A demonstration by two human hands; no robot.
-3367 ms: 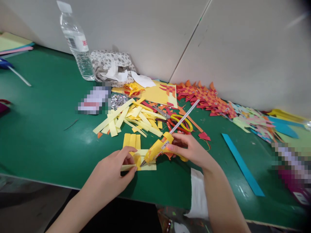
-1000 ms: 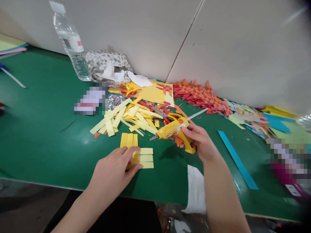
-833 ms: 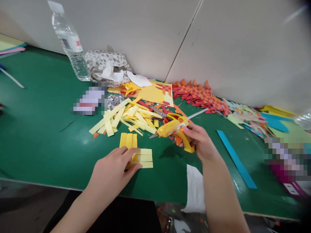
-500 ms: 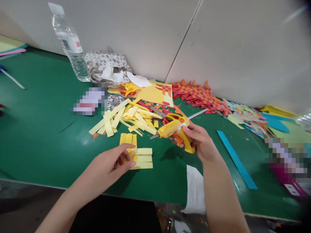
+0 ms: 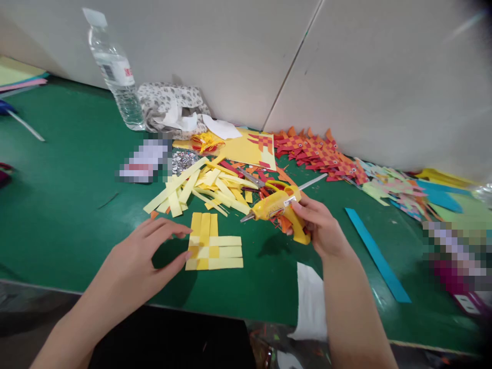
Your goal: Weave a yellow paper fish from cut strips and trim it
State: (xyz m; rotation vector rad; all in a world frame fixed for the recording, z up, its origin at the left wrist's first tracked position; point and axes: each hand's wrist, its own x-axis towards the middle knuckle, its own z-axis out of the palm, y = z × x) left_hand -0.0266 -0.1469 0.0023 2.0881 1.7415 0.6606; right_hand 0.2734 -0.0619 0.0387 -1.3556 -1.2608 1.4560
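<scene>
A small woven mat of yellow paper strips (image 5: 212,248) lies flat on the green table (image 5: 65,205). My left hand (image 5: 140,259) hovers just left of it, fingers spread and open, holding nothing. My right hand (image 5: 321,230) grips a yellow glue gun (image 5: 279,207) by its handle, nozzle pointing left, held above the table to the right of the mat. A clear glue stick (image 5: 313,181) pokes out of the gun's back.
A pile of loose yellow strips (image 5: 200,187) and scissors (image 5: 269,187) lie behind the mat. A water bottle (image 5: 115,72) and patterned cloth (image 5: 172,105) stand by the wall. Woven red-orange paper fish (image 5: 319,154), a blue strip (image 5: 376,253) and a white cloth (image 5: 311,302) lie right.
My left hand lifted off the woven mat and drew back to the left, opening. My right hand earlier pulled the glue gun away from the mat and now holds it steady.
</scene>
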